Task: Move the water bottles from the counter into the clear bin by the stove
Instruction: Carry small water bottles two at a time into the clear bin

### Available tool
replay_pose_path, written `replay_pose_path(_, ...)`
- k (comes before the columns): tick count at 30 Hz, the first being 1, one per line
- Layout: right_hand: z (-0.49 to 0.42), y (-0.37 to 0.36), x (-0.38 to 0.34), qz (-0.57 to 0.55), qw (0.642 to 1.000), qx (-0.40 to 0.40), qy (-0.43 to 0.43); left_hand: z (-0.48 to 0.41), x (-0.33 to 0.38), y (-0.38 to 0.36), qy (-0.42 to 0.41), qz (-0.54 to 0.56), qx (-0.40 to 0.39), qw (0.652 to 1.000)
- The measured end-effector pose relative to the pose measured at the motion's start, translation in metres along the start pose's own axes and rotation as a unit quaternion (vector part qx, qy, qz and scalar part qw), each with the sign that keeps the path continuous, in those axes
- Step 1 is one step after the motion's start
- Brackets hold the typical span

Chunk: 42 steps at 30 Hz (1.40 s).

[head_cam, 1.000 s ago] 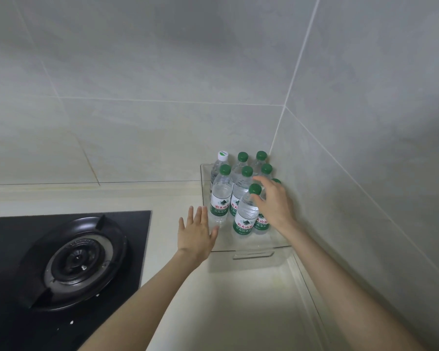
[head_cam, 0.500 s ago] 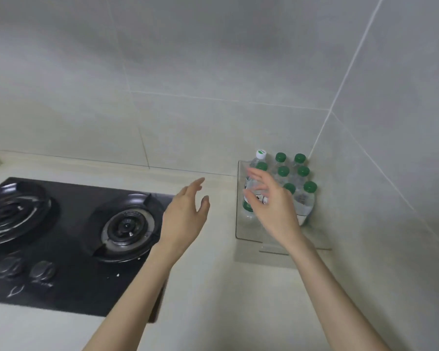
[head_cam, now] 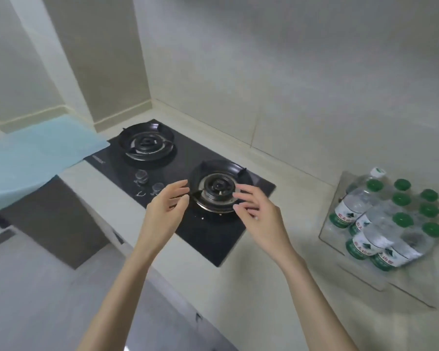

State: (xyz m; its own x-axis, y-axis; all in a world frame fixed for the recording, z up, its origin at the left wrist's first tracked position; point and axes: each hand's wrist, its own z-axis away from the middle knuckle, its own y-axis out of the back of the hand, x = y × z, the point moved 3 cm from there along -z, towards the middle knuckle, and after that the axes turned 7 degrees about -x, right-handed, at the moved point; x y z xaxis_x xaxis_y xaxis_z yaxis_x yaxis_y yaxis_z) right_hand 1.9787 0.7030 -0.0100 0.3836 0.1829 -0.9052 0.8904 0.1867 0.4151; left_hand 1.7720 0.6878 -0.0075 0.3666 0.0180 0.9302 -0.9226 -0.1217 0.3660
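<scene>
Nearest us, our left hand [head_cam: 166, 211] and right hand [head_cam: 260, 219] hang side by side in the air, a gap between them. The fingers of both are loosely curled, and neither has anything in it. Under and just beyond them lies the black gas hob [head_cam: 213, 239], its right burner [head_cam: 218, 189] at 12 o'clock between the two hands and its knobs [head_cam: 148, 181] at 10 o'clock of the left hand.

On the pale counter [head_cam: 276, 282], at 3 o'clock and well apart from the right hand, stands the clear bin [head_cam: 340, 183]. The water bottles [head_cam: 380, 224] are packed upright inside it, touching one another, green caps up and one white cap at the back.

Farther off, at 9 o'clock, a light blue sheet [head_cam: 36, 153] covers the counter past the hob.

We see no bottle outside the bin here, so we judge the moving done or nearly so. Any bottles left would lie out of view.
</scene>
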Motion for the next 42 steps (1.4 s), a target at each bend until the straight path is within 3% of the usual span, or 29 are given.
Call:
replay_pose_path(8, -0.01, -0.139, -0.062, -0.035, 0.99, -0.135, 0.028, 0.073, -0.061, 0.139, 0.063, 0.07, 0.139, 0.986)
replay_pose_path(18, 0.023, -0.386, -0.163, -0.059, 0.944, -0.314, 0.082, 0.202, -0.155, 0.338, 0.16, 0.07, 0.256, 0.951)
replay_pose_path(27, 0.053, -0.566, -0.253, -0.09, 0.859, -0.489, 0.121, 0.313, -0.206, 0.467, 0.22, 0.102, 0.449, 0.86)
replay_pose_path(35, 0.032, -0.728, -0.311, -0.107, 0.813, -0.558, 0.13, 0.344, -0.256, 0.585, 0.239, 0.112, 0.539, 0.8)
replay_pose_path(42, -0.019, -0.866, -0.386, -0.129, 0.78, -0.599, 0.125, 0.328, -0.283, 0.724, 0.234, 0.123, 0.582, 0.769)
